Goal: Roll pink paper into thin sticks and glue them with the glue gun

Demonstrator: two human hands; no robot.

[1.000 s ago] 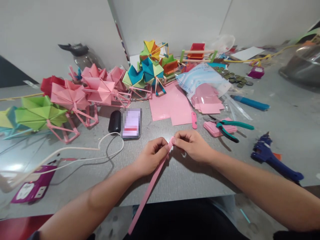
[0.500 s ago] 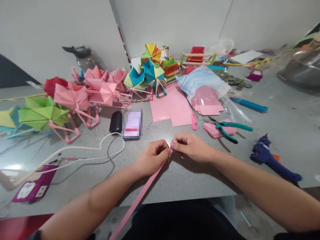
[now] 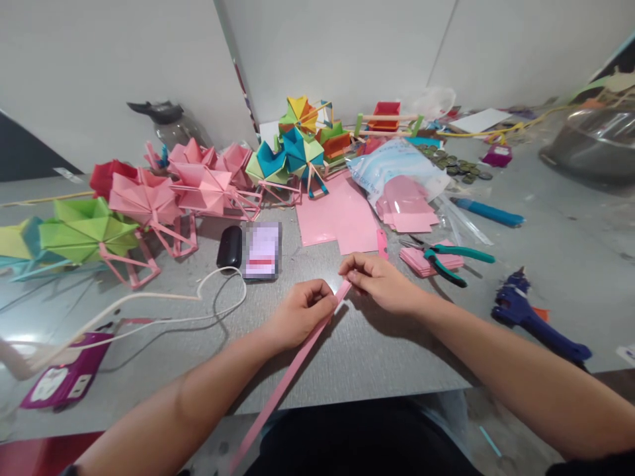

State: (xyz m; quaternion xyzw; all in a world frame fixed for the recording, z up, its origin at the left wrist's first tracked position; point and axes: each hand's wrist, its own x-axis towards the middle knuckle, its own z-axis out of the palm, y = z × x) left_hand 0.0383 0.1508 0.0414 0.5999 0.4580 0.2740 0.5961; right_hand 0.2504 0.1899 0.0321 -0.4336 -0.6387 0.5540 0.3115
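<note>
A long, narrow pink paper strip [image 3: 292, 372] slants from the table down past its front edge. My left hand [image 3: 306, 311] pinches it near its upper end, thumb on top. The fingers of my right hand [image 3: 374, 281] are closed on the tip of the same strip, a short length of which shows between the two hands. Just beyond my right hand lie pink paper sheets [image 3: 337, 215] and a small pink cutter-like tool [image 3: 381, 243]. Green-handled pliers [image 3: 446, 254] rest on a stack of pink paper pieces [image 3: 417, 260] to the right.
Folded paper models, pink [image 3: 146, 197] and green [image 3: 89, 228], line the left and back. A phone [image 3: 262, 250] lies beside a black case [image 3: 230, 248]. White cable [image 3: 149, 295] loops across the left, near a purple power strip [image 3: 69, 373]. A blue glue gun [image 3: 538, 320] lies right.
My right hand has moved slightly up and right, away from my left hand. More of the pink strip now shows between them.
</note>
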